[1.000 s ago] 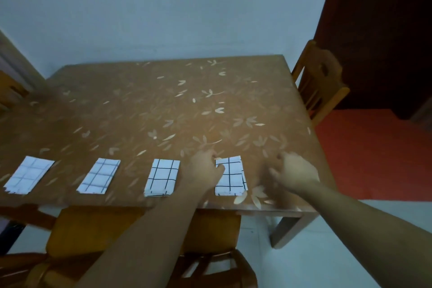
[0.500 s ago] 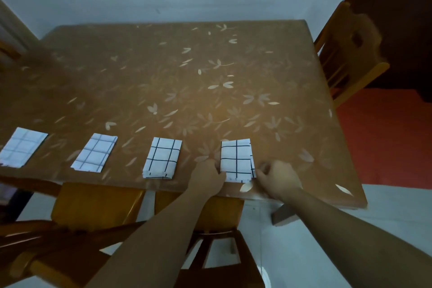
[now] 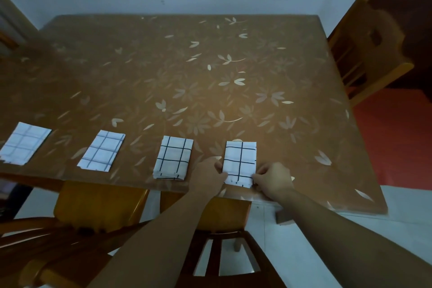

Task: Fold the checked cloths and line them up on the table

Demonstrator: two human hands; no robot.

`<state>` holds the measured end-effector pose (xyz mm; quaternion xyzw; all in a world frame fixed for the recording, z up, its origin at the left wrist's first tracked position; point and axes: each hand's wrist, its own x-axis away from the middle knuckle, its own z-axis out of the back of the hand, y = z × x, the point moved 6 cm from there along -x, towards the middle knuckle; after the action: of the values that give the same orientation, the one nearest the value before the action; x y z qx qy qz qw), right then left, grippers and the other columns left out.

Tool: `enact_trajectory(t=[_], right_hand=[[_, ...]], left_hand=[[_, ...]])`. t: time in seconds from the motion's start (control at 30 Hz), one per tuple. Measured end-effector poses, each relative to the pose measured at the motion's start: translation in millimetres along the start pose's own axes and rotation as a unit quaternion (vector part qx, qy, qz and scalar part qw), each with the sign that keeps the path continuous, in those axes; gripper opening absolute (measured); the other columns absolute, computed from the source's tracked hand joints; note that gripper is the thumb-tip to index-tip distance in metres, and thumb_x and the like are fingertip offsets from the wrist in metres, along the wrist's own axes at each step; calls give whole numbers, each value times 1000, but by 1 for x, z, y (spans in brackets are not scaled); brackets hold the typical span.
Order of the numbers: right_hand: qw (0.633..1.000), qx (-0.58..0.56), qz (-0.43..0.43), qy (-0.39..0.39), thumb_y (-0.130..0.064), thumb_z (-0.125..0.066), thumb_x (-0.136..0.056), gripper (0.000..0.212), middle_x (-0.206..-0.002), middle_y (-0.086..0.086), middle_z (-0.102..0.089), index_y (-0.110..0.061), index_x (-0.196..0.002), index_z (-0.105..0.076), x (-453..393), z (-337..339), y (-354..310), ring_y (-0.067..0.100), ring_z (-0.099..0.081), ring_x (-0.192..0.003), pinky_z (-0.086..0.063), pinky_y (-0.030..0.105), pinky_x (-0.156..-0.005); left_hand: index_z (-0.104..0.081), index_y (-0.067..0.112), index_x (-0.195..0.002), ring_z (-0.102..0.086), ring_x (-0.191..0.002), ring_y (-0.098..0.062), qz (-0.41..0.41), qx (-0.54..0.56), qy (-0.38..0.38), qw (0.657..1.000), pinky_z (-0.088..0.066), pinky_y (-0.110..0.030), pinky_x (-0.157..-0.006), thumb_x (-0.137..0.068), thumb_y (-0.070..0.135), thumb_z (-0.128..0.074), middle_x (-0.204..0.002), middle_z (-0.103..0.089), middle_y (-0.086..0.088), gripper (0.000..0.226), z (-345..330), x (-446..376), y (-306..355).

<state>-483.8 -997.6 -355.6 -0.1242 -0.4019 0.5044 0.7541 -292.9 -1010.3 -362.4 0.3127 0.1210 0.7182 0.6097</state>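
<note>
Four folded checked cloths lie in a row along the near edge of the surface (image 3: 210, 82) (no writing readable). The left hand (image 3: 207, 176) and right hand (image 3: 272, 179) pinch the rightmost cloth (image 3: 239, 162) at its near corners.

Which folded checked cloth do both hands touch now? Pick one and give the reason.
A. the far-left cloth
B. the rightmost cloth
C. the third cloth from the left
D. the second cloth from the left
B. The left hand and the right hand grip the near corners of the rightmost cloth, while the other three folded cloths lie untouched to its left on the table.
</note>
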Motion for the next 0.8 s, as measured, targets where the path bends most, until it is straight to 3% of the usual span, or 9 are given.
enact_trajectory(t=[0.1,0.2,0.37,0.53,0.67,0.8], right_hand=[[1000,-15,5,-7,-20,-61,-82,21,-67,10,-71,-4,-74,-72,1,-11,-9,24,-69,-68,-58,36,-64],[1000,-1,5,-12,-29,-67,-82,23,-67,6,-71,-8,-74,-71,2,-17,-14,20,-68,-65,-59,35,-63],[1000,24,5,3,-19,-68,-82,14,-67,6,-70,-9,-71,-71,0,-16,-11,20,-68,-64,-60,36,-63],[998,50,11,26,-16,-65,-84,14,-71,8,-70,-8,-74,-72,6,-7,-11,21,-67,-66,-59,37,-65],[997,62,13,31,-24,-63,-83,14,-74,2,-70,-14,-79,-72,23,8,-17,19,-68,-68,-59,36,-66],[977,197,68,42,-34,-54,-86,21,-90,0,-67,-20,-98,-65,52,29,-35,19,-65,-81,-57,39,-74]], left_hand=[[-69,19,-105,-60,-89,-16,14,9,7,1000,-53,-35,-83,-83,27,-70,-96,-66,1,23,7,1,-12],[-66,26,-108,-59,-86,-13,19,20,5,1000,-50,-28,-75,-81,32,-73,-95,-63,5,28,5,2,-15],[-63,30,-109,-59,-86,-11,20,32,20,999,-41,-21,-65,-79,37,-75,-99,-60,7,33,1,6,-16],[-58,23,-108,-59,-90,-14,3,40,22,999,-43,-24,-71,-81,35,-75,-106,-57,6,34,7,11,-15],[-54,26,-99,-57,-89,-14,-31,-7,22,999,-50,-31,-77,-87,34,-67,-98,-59,5,20,27,23,-6],[-54,29,-123,-54,-106,-19,-139,-136,46,980,-46,-34,-84,-92,37,-54,-115,-58,4,33,57,35,13]])
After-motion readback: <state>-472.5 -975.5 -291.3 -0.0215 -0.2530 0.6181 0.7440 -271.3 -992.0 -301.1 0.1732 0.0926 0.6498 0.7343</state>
